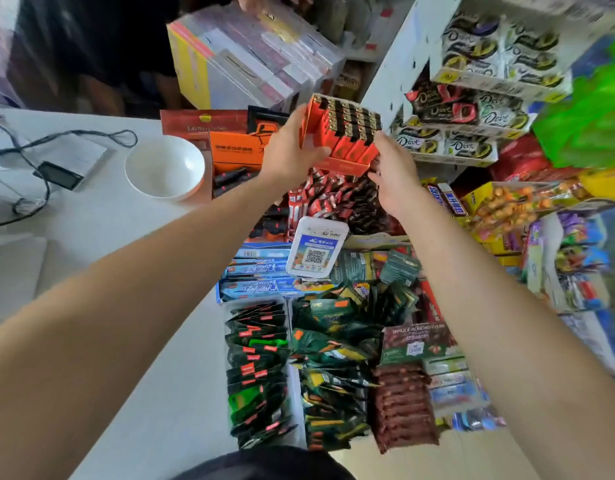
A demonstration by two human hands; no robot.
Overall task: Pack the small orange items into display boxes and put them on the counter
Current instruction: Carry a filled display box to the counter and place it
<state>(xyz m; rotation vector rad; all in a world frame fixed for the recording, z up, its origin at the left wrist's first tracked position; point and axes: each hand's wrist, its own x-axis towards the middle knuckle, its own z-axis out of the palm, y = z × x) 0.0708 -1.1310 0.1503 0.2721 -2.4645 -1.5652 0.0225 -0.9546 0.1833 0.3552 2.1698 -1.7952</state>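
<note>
An orange display box [333, 164] is filled with rows of small orange items [351, 133] with dark and gold tops. It hangs tilted in the air above the snack display. My left hand [292, 147] grips its left side, fingers curled round the wall. My right hand [392, 168] holds its right front corner. A second orange display box [236, 150] stands on the counter to the left, with dark items inside.
A white bowl [164, 166] sits on the white counter [101, 237] beside cables and a small device [58, 174]. Below the hands lie snack packets, a QR code stand [316, 247] and chocolate shelves [472, 98] at right. Stacked cartons [247, 57] stand behind.
</note>
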